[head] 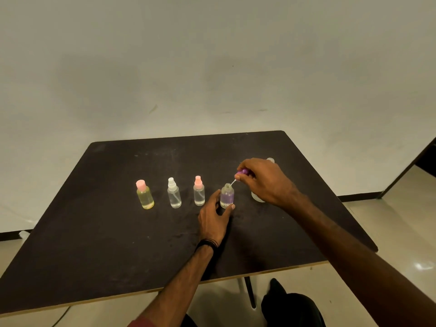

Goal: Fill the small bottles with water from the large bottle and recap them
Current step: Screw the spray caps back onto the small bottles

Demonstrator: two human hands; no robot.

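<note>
1. Four small bottles stand mid-frame; the left hand [213, 218] steadies the open purple bottle [227, 197].
2. The right hand [262, 180] pinches its purple cap [243, 172], tube at the neck.
3. Three capped bottles [174, 195] look finished.
4. The large bottle [257, 196] stands behind, right of centre.

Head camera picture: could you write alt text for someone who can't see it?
A person's right hand holds a purple spray cap above an open small bottle that the left hand steadies on a dark table. Three capped small bottles stand in a row to its left.
</note>
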